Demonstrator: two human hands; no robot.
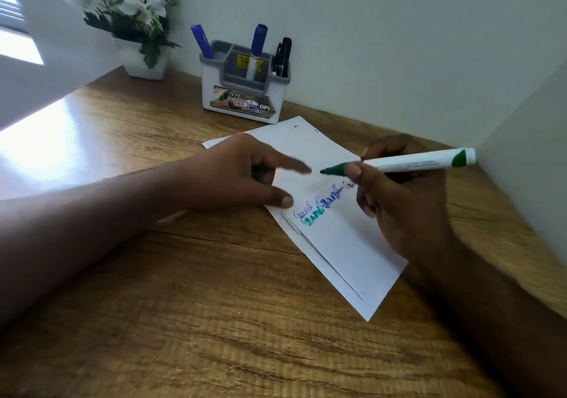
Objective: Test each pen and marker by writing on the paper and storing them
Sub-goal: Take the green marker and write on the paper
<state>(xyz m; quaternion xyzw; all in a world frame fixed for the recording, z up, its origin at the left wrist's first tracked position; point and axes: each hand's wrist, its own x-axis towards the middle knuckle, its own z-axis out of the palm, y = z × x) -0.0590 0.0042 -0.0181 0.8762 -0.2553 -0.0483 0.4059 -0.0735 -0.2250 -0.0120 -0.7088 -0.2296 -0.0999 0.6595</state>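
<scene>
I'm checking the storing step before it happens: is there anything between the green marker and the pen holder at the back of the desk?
Nothing visible blocks it. The green marker, uncapped, is in the right hand above the paper; only bare desk and paper lie toward the pen holder. The left hand, off to the side, seems to hold its cap.

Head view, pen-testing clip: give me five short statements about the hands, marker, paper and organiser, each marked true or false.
1. The right hand holds a green marker with its cap off. True.
2. The marker's tip is pressed on the paper. False: it is raised above the sheet.
3. The left hand rests on the paper. True.
4. The organiser holds two blue markers and a black pen. True.
5. The paper is blank. False: it bears words in blue and teal ink.
</scene>
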